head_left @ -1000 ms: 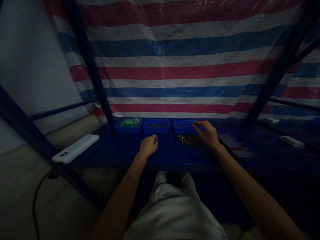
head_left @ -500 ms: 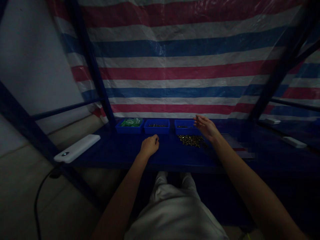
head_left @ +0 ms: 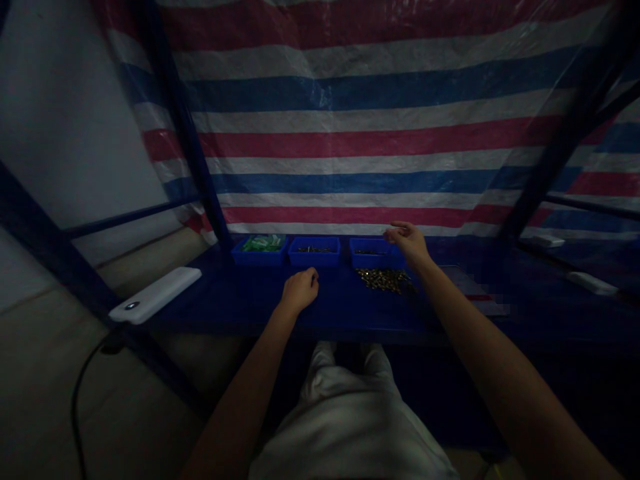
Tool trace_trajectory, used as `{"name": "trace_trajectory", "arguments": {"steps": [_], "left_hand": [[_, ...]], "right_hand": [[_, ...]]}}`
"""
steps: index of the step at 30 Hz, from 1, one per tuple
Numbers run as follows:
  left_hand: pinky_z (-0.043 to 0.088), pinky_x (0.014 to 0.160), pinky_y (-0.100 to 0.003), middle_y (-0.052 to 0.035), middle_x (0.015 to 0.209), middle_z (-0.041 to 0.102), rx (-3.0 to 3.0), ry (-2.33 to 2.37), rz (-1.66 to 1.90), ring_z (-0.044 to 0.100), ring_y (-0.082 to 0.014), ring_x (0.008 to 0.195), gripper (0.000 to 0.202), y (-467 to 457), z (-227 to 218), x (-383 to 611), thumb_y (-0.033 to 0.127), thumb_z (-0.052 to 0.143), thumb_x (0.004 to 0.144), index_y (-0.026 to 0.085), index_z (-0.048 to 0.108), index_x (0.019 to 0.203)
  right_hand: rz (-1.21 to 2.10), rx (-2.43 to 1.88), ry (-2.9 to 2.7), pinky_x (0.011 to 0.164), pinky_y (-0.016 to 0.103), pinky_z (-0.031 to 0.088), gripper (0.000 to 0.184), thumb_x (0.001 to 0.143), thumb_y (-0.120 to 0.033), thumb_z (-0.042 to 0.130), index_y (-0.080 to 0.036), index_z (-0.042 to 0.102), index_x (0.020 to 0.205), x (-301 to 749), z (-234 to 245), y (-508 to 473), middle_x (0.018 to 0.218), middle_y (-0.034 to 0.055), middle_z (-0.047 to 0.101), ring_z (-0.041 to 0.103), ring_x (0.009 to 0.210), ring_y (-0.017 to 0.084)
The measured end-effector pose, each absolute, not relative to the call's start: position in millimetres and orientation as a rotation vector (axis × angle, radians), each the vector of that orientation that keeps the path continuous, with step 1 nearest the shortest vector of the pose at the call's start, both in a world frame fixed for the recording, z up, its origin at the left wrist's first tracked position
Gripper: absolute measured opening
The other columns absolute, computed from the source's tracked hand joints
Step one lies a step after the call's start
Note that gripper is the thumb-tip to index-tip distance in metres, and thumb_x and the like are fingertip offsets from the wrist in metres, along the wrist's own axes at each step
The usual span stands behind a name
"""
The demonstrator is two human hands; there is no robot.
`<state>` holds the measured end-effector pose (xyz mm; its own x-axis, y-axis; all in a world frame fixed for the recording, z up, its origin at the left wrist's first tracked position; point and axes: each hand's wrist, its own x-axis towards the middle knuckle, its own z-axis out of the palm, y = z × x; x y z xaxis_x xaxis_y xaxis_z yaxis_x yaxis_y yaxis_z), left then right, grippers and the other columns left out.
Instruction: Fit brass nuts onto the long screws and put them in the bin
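My left hand [head_left: 300, 291] rests on the dark blue table [head_left: 240, 300] as a loose fist, and I cannot see anything in it. My right hand [head_left: 407, 241] is lifted above the rightmost of three small blue trays [head_left: 371, 253], its fingers pinched together on something too small to name. A loose pile of small brass-coloured parts [head_left: 385, 279] lies on the table just below that hand. The middle tray [head_left: 314, 251] holds a few dark small parts. The left tray [head_left: 260, 245] holds green pieces.
A white flat device [head_left: 155, 295] lies at the table's left edge, with a dark cable hanging below it. Blue frame posts stand left and right. A red, white and blue striped tarp hangs behind. White objects [head_left: 585, 283] lie at far right.
My right hand has risen from the pile of brass parts and the right tray, turning palm sideways with fingers pinched. My left hand has stayed put.
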<state>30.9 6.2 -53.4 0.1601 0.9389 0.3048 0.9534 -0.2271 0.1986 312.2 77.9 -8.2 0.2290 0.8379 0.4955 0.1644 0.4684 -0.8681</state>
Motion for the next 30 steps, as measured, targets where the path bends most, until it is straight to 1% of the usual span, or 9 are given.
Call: {"name": "trace_trajectory", "arguments": {"steps": [2, 4, 7, 11, 14, 17, 22, 25, 30], "left_hand": [[0.041, 0.067, -0.025, -0.0016, 0.089, 0.066, -2.355, -1.93, -0.571, 0.061, -0.0159, 0.08, 0.02, 6.1, -53.1, 30.7, 0.024, 0.041, 0.081, 0.024, 0.056, 0.093], [0.041, 0.067, -0.025, -0.0015, 0.088, 0.066, -2.353, -1.933, -0.567, 0.061, -0.0159, 0.079, 0.02, 5.9, -53.1, 30.4, 0.024, 0.041, 0.081, 0.025, 0.056, 0.094], [0.042, 0.067, -0.025, -0.0019, 0.089, 0.066, -2.356, -1.935, -0.562, 0.061, -0.0162, 0.079, 0.02, 5.6, -53.4, 30.1, 0.024, 0.042, 0.081, 0.025, 0.056, 0.094], [0.042, 0.07, -0.026, -0.0027, 0.09, 0.066, -2.358, -1.947, -0.561, 0.061, -0.0169, 0.08, 0.022, 5.4, -53.5, 30.3, 0.024, 0.041, 0.081, 0.025, 0.057, 0.097], [0.042, 0.07, -0.025, -0.003, 0.09, 0.066, -2.361, -1.968, -0.548, 0.061, -0.0165, 0.08, 0.023, 4.8, -52.1, 31.3, 0.024, 0.041, 0.081, 0.024, 0.057, 0.097], [0.042, 0.069, -0.025, -0.0028, 0.09, 0.066, -2.352, -1.98, -0.545, 0.061, -0.0165, 0.081, 0.022, 3.4, -49.7, 32.6, 0.024, 0.041, 0.081, 0.024, 0.057, 0.096], [0.042, 0.07, -0.025, -0.0026, 0.091, 0.066, -2.344, -2.018, -0.539, 0.061, -0.0165, 0.083, 0.022, 0.7, -46.3, 34.5, 0.024, 0.042, 0.081, 0.024, 0.057, 0.097], [0.042, 0.071, -0.025, -0.0027, 0.091, 0.066, -2.355, -2.016, -0.539, 0.061, -0.0164, 0.084, 0.022, 0.5, -46.1, 34.4, 0.023, 0.042, 0.081, 0.024, 0.057, 0.097], [0.042, 0.07, -0.026, -0.003, 0.091, 0.066, -2.365, -1.983, -0.542, 0.061, -0.0167, 0.083, 0.021, 1.3, -47.6, 33.3, 0.023, 0.042, 0.081, 0.024, 0.057, 0.096]], "right_hand": [[0.355, -1.188, -1.41, 0.07, 0.034, 0.05, 0.032, 0.064, -0.031, 0.065, -0.017, 0.056, 0.092, 316.0, -9.8, 82.0, 0.073, 0.0053, 0.066, 0.063, 0.069, 0.019], [0.18, -1.308, -1.518, 0.073, 0.035, 0.049, 0.031, 0.066, -0.027, 0.063, -0.015, 0.057, 0.094, 321.8, -9.3, 81.9, 0.08, 0.0084, 0.068, 0.063, 0.074, 0.02], [0.052, -1.356, -1.607, 0.074, 0.032, 0.049, 0.03, 0.071, -0.024, 0.058, -0.014, 0.058, 0.099, 332.9, -3.7, 72.5, 0.089, 0.0111, 0.068, 0.064, 0.079, 0.02], [-0.107, -1.442, -1.711, 0.07, 0.03, 0.048, 0.023, 0.074, -0.026, 0.055, -0.015, 0.061, 0.094, 350.2, 4.3, 46.1, 0.085, 0.0097, 0.068, 0.063, 0.076, 0.02], [-0.114, -1.585, -1.914, 0.063, 0.028, 0.045, 0.013, 0.072, -0.028, 0.058, -0.018, 0.064, 0.078, 361.5, -0.4, 23.2, 0.076, 0.0062, 0.068, 0.062, 0.068, 0.019], [-0.04, -1.702, -2.075, 0.054, 0.026, 0.04, 0.011, 0.069, -0.031, 0.062, -0.02, 0.063, 0.067, 367.6, -16.5, 3.4, 0.065, 0.0041, 0.066, 0.06, 0.059, 0.018], [-0.096, -1.809, -2.075, 0.055, 0.026, 0.038, 0.015, 0.072, -0.035, 0.061, -0.02, 0.061, 0.069, 367.3, -46.0, -13.9, 0.068, 0.0051, 0.064, 0.059, 0.06, 0.017], [-0.154, -1.797, -2.077, 0.059, 0.027, 0.04, 0.015, 0.074, -0.034, 0.059, -0.019, 0.059, 0.071, 365.9, -56.5, -15.0, 0.074, 0.0065, 0.063, 0.059, 0.066, 0.019], [-0.189, -1.808, -2.051, 0.059, 0.027, 0.04, 0.014, 0.078, -0.029, 0.053, -0.018, 0.055, 0.068, 366.1, -66.2, -15.1, 0.074, 0.0073, 0.06, 0.058, 0.066, 0.019]]}}
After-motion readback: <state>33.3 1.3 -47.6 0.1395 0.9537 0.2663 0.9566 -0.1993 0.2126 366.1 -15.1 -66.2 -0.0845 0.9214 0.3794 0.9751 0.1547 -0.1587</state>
